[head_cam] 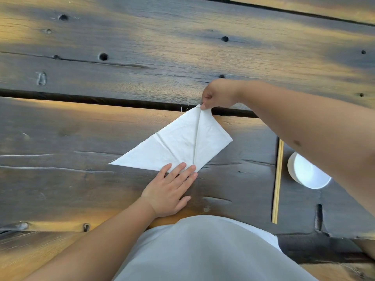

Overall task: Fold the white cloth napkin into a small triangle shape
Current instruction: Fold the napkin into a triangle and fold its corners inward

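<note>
The left hand (170, 188) presses the napkin (178, 141) flat with spread fingers; the right hand (216, 94) pinches its far corner. Pulling too hard could likely drag the fold askew.

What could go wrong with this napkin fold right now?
The right hand pinches only the far tip of the white cloth napkin, so it could slip and spring open. The left hand presses just the near edge, so the layers may shift. The right forearm hangs over the white bowl and chopsticks.

table (142, 47): dark weathered wood planks | gaps, knotholes | warm light patches
</note>
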